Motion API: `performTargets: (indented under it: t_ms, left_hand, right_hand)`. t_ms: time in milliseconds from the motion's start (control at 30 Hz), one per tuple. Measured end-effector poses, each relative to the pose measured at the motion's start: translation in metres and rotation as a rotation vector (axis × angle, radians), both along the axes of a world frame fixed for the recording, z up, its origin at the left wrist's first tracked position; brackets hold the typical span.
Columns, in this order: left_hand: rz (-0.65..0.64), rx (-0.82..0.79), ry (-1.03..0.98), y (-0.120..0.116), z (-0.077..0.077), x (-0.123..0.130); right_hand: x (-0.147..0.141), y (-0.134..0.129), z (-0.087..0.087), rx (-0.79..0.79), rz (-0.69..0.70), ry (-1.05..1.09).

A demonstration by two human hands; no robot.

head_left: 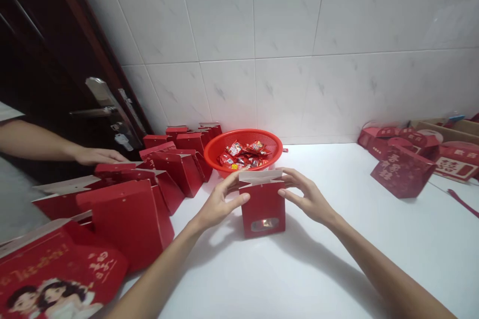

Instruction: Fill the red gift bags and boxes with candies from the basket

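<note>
A small red paper gift box (262,209) stands upright on the white table in front of me. Its top is unsealed, with pale inner flaps showing, and something shiny shows through an oval window low on its front. My left hand (220,202) grips the box's upper left edge, thumb on the front and fingers behind. On the upper right edge, my right hand (305,197) holds it the same way. Just behind the box is a red plastic basket (243,135) with several wrapped candies (245,154) in it.
Several red gift boxes (123,219) crowd the left side, where another person's hand (99,155) touches one. Red boxes (404,169), a cardboard carton (437,128) and a red strap (462,202) lie at right. A tiled wall (284,94) borders the table (337,259) behind.
</note>
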State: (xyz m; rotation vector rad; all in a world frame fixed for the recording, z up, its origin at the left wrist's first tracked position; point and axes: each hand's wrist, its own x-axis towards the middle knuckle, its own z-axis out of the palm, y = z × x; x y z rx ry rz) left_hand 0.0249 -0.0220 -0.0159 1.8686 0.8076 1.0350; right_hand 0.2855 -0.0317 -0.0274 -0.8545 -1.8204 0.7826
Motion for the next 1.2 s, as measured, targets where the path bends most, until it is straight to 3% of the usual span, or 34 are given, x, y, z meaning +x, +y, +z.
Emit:
performTargets:
  t_ms: [133,300,467,800,900,1033,1133,1200]
  left_hand:
    - [0.05,0.064,-0.017,0.004,-0.005,0.007]
    - [0.144,0.265,-0.008,0.016,-0.012,0.018]
    - [0.154,0.393,0.016,0.03,-0.011,0.026]
    - [0.222,0.207,-0.082,0.019,-0.027,0.037]
    - [0.228,0.123,-0.12,0.012,-0.029,0.041]
    - [0.203,0.098,-0.139,0.009,-0.03,0.039]
    - [0.235,0.135,-0.152,0.01,-0.031,0.03]
    - [0.272,0.14,-0.157,0.012,-0.031,0.024]
  right_hand:
    - [-0.008,0.001,-0.012,0.125,-0.099,0.116]
    - [-0.012,0.001,-0.021,0.277,-0.184,0.142]
    - [-0.008,0.005,-0.023,0.293,-0.234,0.14]
    - [-0.011,0.001,-0.022,0.064,-0.344,0.336]
    - [-0.009,-0.001,-0.018,-0.001,-0.293,0.262]
    - [0.0,-0.002,-0.006,0.076,-0.257,0.118]
    - [0.023,0.001,0.005,0.172,-0.415,0.121]
    - [0.051,0.005,0.01,0.258,-0.631,0.157]
